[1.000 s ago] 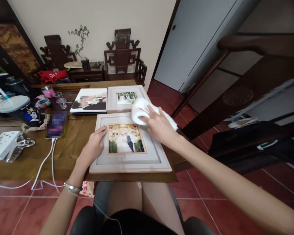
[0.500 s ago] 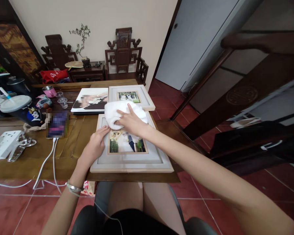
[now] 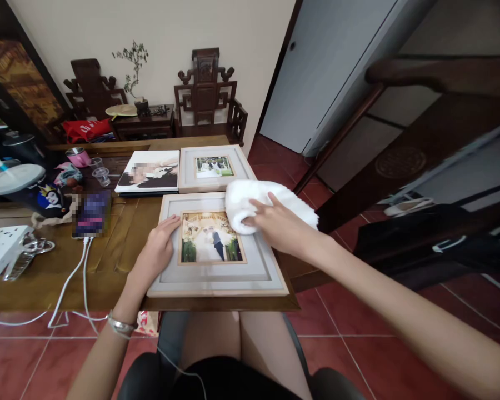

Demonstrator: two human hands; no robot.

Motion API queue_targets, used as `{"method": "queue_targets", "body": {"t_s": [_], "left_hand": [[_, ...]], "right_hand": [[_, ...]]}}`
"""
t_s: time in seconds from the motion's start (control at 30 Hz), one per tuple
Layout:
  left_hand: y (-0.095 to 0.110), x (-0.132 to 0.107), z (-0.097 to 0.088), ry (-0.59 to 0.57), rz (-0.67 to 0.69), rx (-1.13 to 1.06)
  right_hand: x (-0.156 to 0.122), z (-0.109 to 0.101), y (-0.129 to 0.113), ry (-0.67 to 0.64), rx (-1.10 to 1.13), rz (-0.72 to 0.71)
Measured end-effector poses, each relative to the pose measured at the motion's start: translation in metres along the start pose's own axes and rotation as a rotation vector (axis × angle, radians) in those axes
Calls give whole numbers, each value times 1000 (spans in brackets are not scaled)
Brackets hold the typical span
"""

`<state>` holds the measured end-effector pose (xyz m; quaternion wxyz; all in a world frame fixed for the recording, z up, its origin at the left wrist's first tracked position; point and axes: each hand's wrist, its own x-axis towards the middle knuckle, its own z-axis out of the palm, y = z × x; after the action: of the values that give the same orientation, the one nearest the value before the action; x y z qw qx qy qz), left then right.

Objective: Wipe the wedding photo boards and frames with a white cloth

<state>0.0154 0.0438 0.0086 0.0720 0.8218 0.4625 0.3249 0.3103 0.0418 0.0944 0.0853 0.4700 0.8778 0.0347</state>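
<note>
A light-wood picture frame [image 3: 216,291] holding a wedding photo [image 3: 211,239] lies flat on the table in front of me. My left hand [image 3: 160,244] rests on its left edge, fingers laid flat over the rim and the thumb not clearly seen. In my right hand [image 3: 275,222] is a folded white towel [image 3: 260,194], pressed over the frame's upper right corner and hanging past its right side. Behind this frame lies a second picture frame [image 3: 244,161] with a smaller wedding photo. A photo album [image 3: 150,169] with a couple on its cover sits left of that one.
A phone [image 3: 92,214] with white charging cables lies to the left, near a power strip [image 3: 4,250] and a clear clip-like object [image 3: 27,255]. Farther back stand a lidded tumbler [image 3: 45,194], a pink cup [image 3: 78,158] and small clear cups [image 3: 101,175]. The table's right edge [image 3: 289,303] is close to the frame.
My right hand has slid the towel rightward from the frame's top middle to its upper right corner, uncovering the photo's top. My left hand stays on the left edge. The view has shifted slightly.
</note>
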Motion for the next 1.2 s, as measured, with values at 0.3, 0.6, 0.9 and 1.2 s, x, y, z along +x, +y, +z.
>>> {"method": "queue_targets", "body": {"t_s": [0.3,0.6,0.9,1.2], "left_hand": [[0,0,-4,-35,32,-5],[1,2,-7,-65,-8,-10],[2,1,-4,-39,-48,-9],[4,1,-4,-44,-39,3]], "right_hand": [[-58,-19,-31,-99,174,-80],[5,18,-1,180,83,33],[-90,25,-46,184,285,-140],[-61,-4,-34,155,332,47]]}}
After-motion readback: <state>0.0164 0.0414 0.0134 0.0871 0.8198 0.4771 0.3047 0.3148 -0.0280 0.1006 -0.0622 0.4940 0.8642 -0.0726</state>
